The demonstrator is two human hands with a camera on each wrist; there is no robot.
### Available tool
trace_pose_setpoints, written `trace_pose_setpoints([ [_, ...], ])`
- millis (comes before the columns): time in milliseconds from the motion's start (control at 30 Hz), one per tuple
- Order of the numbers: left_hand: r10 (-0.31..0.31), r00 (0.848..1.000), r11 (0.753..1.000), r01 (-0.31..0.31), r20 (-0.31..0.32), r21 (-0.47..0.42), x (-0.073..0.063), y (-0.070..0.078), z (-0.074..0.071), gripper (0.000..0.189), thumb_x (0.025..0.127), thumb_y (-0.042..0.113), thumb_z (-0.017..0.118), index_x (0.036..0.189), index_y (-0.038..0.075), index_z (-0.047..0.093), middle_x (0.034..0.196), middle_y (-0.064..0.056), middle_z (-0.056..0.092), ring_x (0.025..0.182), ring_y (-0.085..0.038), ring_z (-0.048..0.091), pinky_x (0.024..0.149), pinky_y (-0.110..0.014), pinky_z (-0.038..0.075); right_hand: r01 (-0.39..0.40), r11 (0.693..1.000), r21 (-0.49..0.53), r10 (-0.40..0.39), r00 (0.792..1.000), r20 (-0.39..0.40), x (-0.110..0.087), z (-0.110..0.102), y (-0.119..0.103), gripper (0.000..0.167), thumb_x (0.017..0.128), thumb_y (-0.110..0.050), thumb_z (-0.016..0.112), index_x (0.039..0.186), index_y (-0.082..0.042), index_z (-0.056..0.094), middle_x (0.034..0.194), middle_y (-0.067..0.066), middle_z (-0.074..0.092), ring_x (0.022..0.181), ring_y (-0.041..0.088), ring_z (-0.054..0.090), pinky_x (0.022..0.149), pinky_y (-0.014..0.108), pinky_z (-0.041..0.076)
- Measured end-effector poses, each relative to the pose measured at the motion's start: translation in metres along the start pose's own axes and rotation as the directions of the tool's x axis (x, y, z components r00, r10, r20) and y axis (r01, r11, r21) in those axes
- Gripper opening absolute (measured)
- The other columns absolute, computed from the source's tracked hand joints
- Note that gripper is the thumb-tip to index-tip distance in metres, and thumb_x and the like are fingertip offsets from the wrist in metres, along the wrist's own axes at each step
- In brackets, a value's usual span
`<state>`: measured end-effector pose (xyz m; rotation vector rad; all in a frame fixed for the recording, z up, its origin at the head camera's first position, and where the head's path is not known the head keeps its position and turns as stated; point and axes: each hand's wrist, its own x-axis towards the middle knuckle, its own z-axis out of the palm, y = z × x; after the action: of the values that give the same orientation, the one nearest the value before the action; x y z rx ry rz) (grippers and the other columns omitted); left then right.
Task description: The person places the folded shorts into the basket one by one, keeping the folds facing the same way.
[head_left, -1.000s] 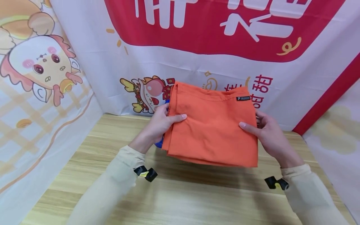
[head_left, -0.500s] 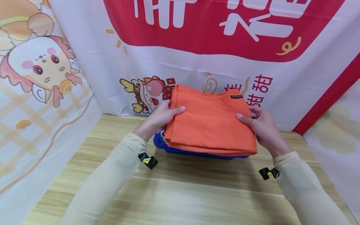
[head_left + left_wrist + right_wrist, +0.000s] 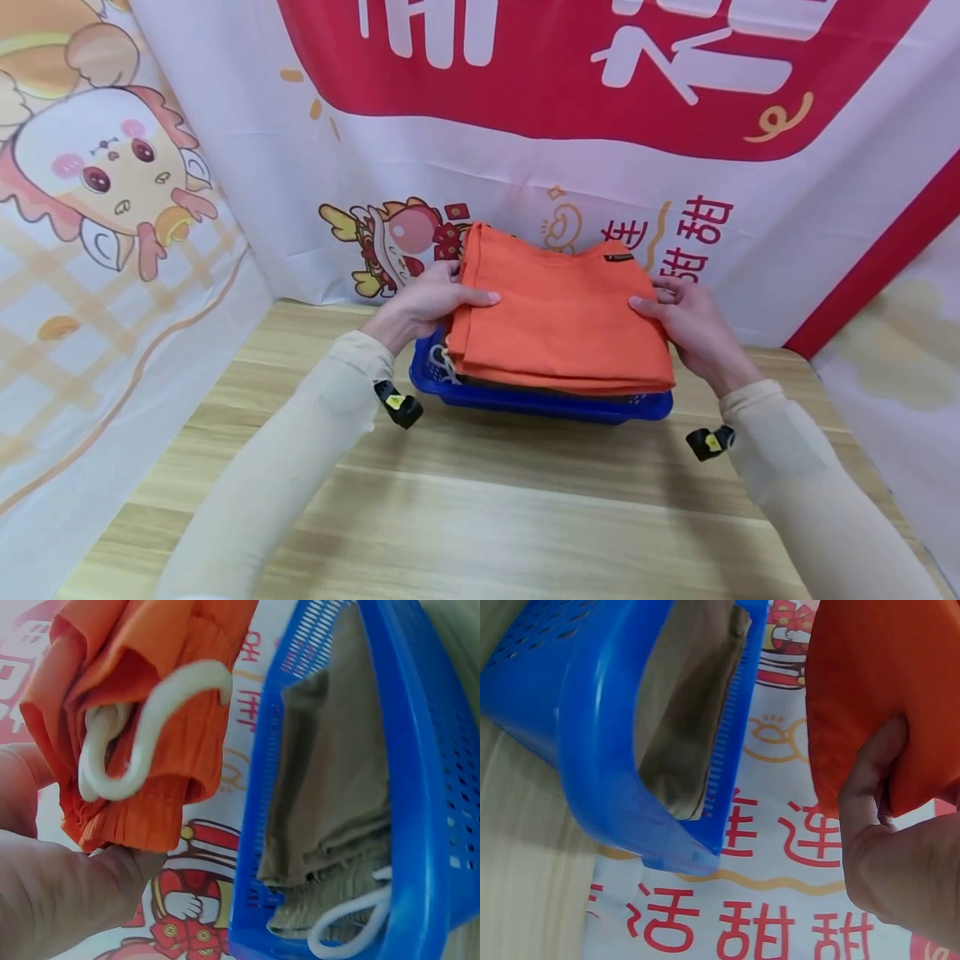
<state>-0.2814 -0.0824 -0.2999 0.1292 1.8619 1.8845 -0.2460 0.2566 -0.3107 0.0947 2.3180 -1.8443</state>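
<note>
A folded pair of orange shorts (image 3: 562,317) hangs level above a blue plastic basket (image 3: 536,406). My left hand (image 3: 427,302) pinches its left end, thumb on top and fingers underneath. At the opposite end my right hand (image 3: 692,327) grips the cloth the same way. The left wrist view shows the gathered waistband with a white drawstring (image 3: 146,742) dangling from it. Inside the basket lies a folded khaki garment (image 3: 337,772), which also has a white cord (image 3: 349,915). Seen from the head, the shorts cover most of the basket's inside.
The basket stands on a wooden table (image 3: 480,517) against a printed cloth backdrop (image 3: 300,183). Another printed cloth (image 3: 135,317) walls off the left side, and white cloth (image 3: 900,375) stands on the right.
Both hands have lowered the shorts and tipped them flatter over the basket. More of the basket's front and left rim shows now. The grip at both ends is kept.
</note>
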Motion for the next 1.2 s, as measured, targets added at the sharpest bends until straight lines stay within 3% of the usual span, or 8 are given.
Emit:
trace_pose_setpoints([
  [167, 0.032, 0.994, 0.995, -0.022, -0.105, 0.093, 0.013, -0.008, -0.003, 0.070, 0.089, 0.005, 0.078, 0.149, 0.005, 0.042, 0.136, -0.015, 0.059, 0.119, -0.029, 0.062, 0.096, -0.040, 0.054, 0.008, 1.000, -0.026, -0.008, 1.000, -0.019, 0.011, 0.004, 0.007, 0.067, 0.103, -0.016, 0.060, 0.160, -0.003, 0.026, 0.145, 0.018, 0.051, 0.102, 0.004, 0.065, 0.087, 0.023, 0.056],
  [300, 0.036, 0.986, 0.982, -0.006, -0.160, 0.187, 0.021, -0.014, -0.002, 0.071, 0.086, 0.009, 0.082, 0.146, 0.004, 0.045, 0.133, -0.014, 0.061, 0.117, -0.027, 0.061, 0.100, -0.039, 0.052, 0.020, 0.997, -0.072, -0.023, 0.999, -0.032, 0.019, 0.004, 0.015, 0.061, 0.104, -0.013, 0.059, 0.157, -0.002, 0.033, 0.127, 0.011, 0.057, 0.099, 0.006, 0.062, 0.084, 0.021, 0.056],
  [400, 0.024, 0.986, 0.978, 0.011, -0.167, 0.207, 0.026, -0.018, -0.001, 0.070, 0.085, 0.010, 0.083, 0.145, 0.004, 0.046, 0.132, -0.014, 0.061, 0.116, -0.027, 0.061, 0.101, -0.039, 0.051, 0.027, 0.995, -0.099, -0.031, 0.999, -0.039, 0.024, 0.004, 0.021, 0.056, 0.104, -0.011, 0.059, 0.154, 0.000, 0.038, 0.122, 0.011, 0.061, 0.093, 0.005, 0.063, 0.082, 0.021, 0.056],
  [567, 0.004, 0.984, 0.976, 0.035, -0.177, 0.217, 0.033, -0.025, -0.002, 0.074, 0.086, 0.010, 0.083, 0.147, 0.003, 0.042, 0.132, -0.015, 0.061, 0.115, -0.027, 0.061, 0.100, -0.040, 0.051, -0.020, 0.989, -0.144, 0.015, 0.999, -0.042, 0.032, 0.007, 0.028, 0.057, 0.104, -0.012, 0.058, 0.154, 0.002, 0.034, 0.134, 0.021, 0.057, 0.096, 0.011, 0.064, 0.081, 0.024, 0.057],
  [733, -0.058, 0.990, 0.981, 0.081, -0.130, 0.177, 0.037, -0.032, -0.004, 0.085, 0.090, 0.007, 0.077, 0.157, 0.005, 0.025, 0.137, -0.020, 0.059, 0.119, -0.031, 0.062, 0.101, -0.043, 0.051, -0.068, 0.973, -0.222, 0.068, 0.998, -0.007, 0.036, 0.011, 0.033, 0.063, 0.104, -0.011, 0.057, 0.157, 0.002, 0.026, 0.143, 0.025, 0.050, 0.117, 0.030, 0.058, 0.097, 0.040, 0.053],
  [867, -0.094, 0.988, 0.974, 0.117, -0.122, 0.196, 0.037, -0.036, -0.006, 0.093, 0.091, 0.006, 0.075, 0.161, 0.006, 0.013, 0.145, -0.020, 0.051, 0.125, -0.030, 0.058, 0.106, -0.044, 0.047, -0.076, 0.960, -0.271, 0.079, 0.997, 0.003, 0.038, 0.013, 0.037, 0.062, 0.103, -0.007, 0.056, 0.157, 0.002, 0.027, 0.143, 0.026, 0.050, 0.122, 0.036, 0.054, 0.104, 0.049, 0.048],
  [967, -0.091, 0.986, 0.960, 0.124, -0.140, 0.250, 0.037, -0.040, -0.008, 0.094, 0.091, 0.008, 0.076, 0.161, 0.006, 0.012, 0.149, -0.021, 0.047, 0.128, -0.031, 0.055, 0.108, -0.044, 0.045, -0.071, 0.948, -0.309, 0.074, 0.997, -0.003, 0.039, 0.014, 0.041, 0.062, 0.102, -0.007, 0.057, 0.156, 0.002, 0.027, 0.139, 0.027, 0.052, 0.118, 0.036, 0.055, 0.103, 0.048, 0.049],
  [1200, -0.028, 0.981, 0.929, 0.097, -0.192, 0.358, 0.039, -0.047, -0.008, 0.093, 0.090, 0.013, 0.079, 0.160, 0.004, 0.019, 0.144, -0.021, 0.052, 0.122, -0.031, 0.059, 0.105, -0.044, 0.048, -0.001, 0.901, -0.435, -0.001, 1.000, -0.005, 0.038, 0.018, 0.048, 0.064, 0.100, -0.005, 0.058, 0.156, 0.005, 0.028, 0.133, 0.028, 0.053, 0.111, 0.037, 0.054, 0.097, 0.048, 0.050],
])
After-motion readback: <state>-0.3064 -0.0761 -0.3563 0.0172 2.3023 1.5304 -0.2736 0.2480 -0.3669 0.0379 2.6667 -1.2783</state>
